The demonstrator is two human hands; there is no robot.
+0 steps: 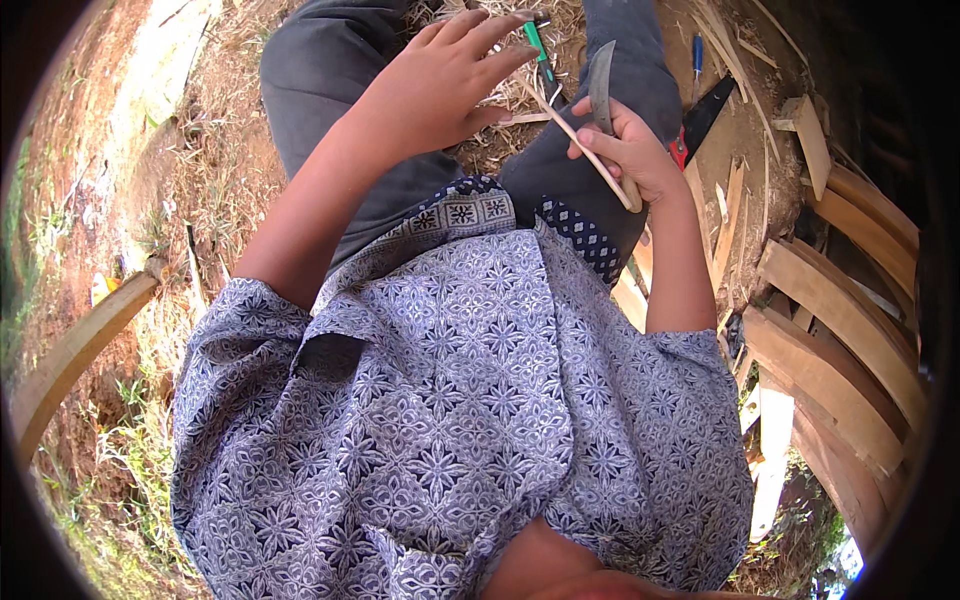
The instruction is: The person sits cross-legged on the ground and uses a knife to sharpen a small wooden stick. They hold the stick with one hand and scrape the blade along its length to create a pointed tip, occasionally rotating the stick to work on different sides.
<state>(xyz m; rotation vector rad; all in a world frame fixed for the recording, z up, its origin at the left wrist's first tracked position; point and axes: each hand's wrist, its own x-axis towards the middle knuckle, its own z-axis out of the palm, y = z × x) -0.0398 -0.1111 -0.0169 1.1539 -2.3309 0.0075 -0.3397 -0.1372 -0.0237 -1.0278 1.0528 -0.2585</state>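
My right hand (pixel 637 150) is closed around a knife with a curved grey blade (pixel 601 82) that points away from me. A thin, pale wooden stick (pixel 572 132) slants across the same hand, its near end beside the knife's wooden handle (pixel 631 194). To the left, my left hand (pixel 462 78) is raised with its fingers stretched out and apart, back of the hand upward. The stick's far end lies close to those fingers; whether they touch it, I cannot tell. Both hands are over my legs in dark trousers (pixel 340 90).
On the ground between my legs lies a green-and-black tool (pixel 538 50). Right of my leg are a blue-handled tool (pixel 697 55) and a black blade with a red handle (pixel 705 122). Wooden planks (pixel 840 320) are stacked at the right; a wooden beam (pixel 85 340) stands left. Shavings litter the dirt.
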